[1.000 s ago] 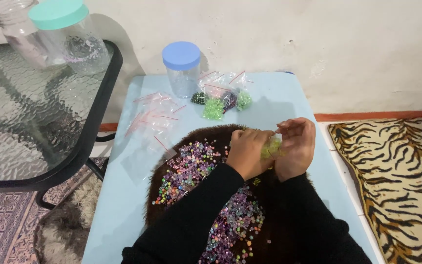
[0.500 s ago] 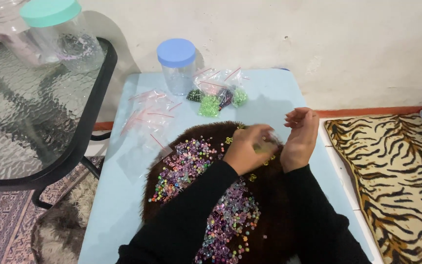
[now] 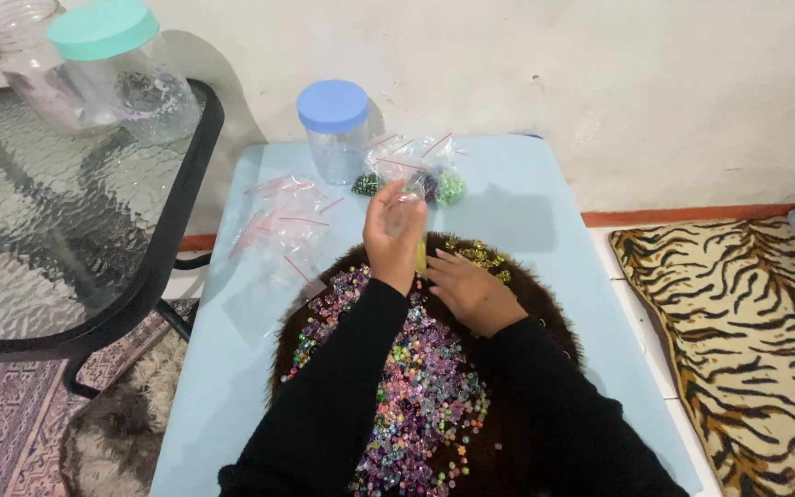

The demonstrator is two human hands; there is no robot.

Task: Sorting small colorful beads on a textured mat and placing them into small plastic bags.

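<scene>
We hold a small clear bag, apparently emptied, pinched in the left hand above the brown fur mat, right hand flat w/ fingers together by yellow-green beads; mixed beads remain unsorted, approx. most.

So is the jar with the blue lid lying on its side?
No, the jar with the blue lid stands upright at the far edge of the light blue table, lid on top.

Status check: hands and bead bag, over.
Left hand lifts small clear bag. Right hand flat on bead pile. Yellow-green beads beside it.
</scene>
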